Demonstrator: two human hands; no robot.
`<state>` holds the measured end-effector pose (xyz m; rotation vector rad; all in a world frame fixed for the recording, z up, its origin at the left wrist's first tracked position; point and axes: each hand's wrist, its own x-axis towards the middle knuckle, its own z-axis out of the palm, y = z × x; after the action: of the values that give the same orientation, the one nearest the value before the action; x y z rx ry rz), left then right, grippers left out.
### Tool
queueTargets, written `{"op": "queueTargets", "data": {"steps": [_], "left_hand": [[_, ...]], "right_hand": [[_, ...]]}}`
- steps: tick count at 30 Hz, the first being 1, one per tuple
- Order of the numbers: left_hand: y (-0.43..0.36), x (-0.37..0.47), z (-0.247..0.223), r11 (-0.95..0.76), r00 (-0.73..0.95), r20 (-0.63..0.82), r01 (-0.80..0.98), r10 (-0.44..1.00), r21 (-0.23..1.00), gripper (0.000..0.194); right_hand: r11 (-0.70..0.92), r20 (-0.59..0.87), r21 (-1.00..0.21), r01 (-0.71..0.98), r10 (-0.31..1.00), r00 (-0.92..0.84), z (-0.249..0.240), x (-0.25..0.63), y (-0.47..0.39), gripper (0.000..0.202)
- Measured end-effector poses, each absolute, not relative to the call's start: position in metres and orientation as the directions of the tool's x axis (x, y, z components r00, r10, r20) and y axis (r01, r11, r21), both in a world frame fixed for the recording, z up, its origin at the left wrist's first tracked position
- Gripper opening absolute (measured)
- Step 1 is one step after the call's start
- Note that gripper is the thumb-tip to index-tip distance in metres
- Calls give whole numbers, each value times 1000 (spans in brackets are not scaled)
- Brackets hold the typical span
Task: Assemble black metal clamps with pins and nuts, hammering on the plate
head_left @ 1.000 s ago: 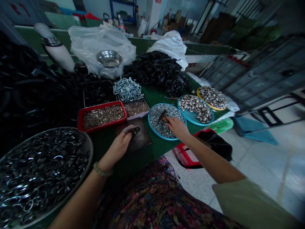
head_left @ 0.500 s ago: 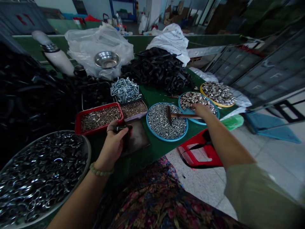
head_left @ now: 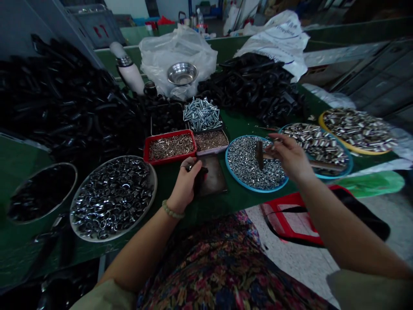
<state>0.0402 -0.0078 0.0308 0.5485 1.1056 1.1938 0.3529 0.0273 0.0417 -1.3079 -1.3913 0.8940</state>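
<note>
My left hand (head_left: 187,183) is closed round a dark part (head_left: 200,175) above the left side of a flat metal plate (head_left: 214,176). A hammer (head_left: 260,156) lies across a blue-rimmed tray of small shiny nuts (head_left: 241,165), its handle reaching right over a second blue tray of metal sleeves (head_left: 325,144). Over the hammer handle, between these two trays, my right hand (head_left: 288,157) pinches a small shiny piece (head_left: 274,145) that looks like a sleeve. A red tray of small pins (head_left: 171,146) sits just behind my left hand.
Silver screws (head_left: 201,114) and a box of tiny rivets (head_left: 211,141) stand behind the plate. Black parts are heaped at the back (head_left: 254,86) and left. A round tray of black rings (head_left: 112,198) is at left, a yellow tray of sleeves (head_left: 358,129) at far right.
My right hand has lifted out of the blue sleeve tray and moved left with a small piece in its fingers. The view has turned left. My left hand keeps its hold by the plate.
</note>
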Motion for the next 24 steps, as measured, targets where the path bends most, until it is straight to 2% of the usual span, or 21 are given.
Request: {"op": "queueTargets", "data": {"steps": [2, 5, 9, 12, 17, 22, 24], "left_hand": [[-10, 39, 34, 359, 20, -402, -494, 915, 792, 39], [-15, 36, 35, 351, 59, -372, -496, 926, 794, 46], [-20, 29, 30, 287, 7, -321, -468, 947, 836, 60], [-22, 23, 25, 258, -10, -294, -451, 956, 854, 59], [-22, 18, 20, 257, -22, -294, -426, 956, 868, 58], [-22, 17, 24, 333, 6, -387, -523, 922, 785, 40], [-23, 17, 24, 348, 34, -394, -544, 919, 764, 39]], "right_hand": [[17, 7, -992, 127, 997, -79, 44, 299, 13, 36], [5, -6, -998, 60, 983, -183, 44, 241, 0, 27], [-57, -51, -998, -29, 983, -178, 40, 207, -3, 26], [-127, -105, -988, -91, 971, -213, 36, 197, -1, 29], [-147, -124, -983, -107, 973, -196, 36, 187, -5, 30], [-156, -131, -980, -122, 973, -191, 34, 186, -8, 29], [-127, -103, -986, -111, 975, -197, 32, 187, -7, 27]]}}
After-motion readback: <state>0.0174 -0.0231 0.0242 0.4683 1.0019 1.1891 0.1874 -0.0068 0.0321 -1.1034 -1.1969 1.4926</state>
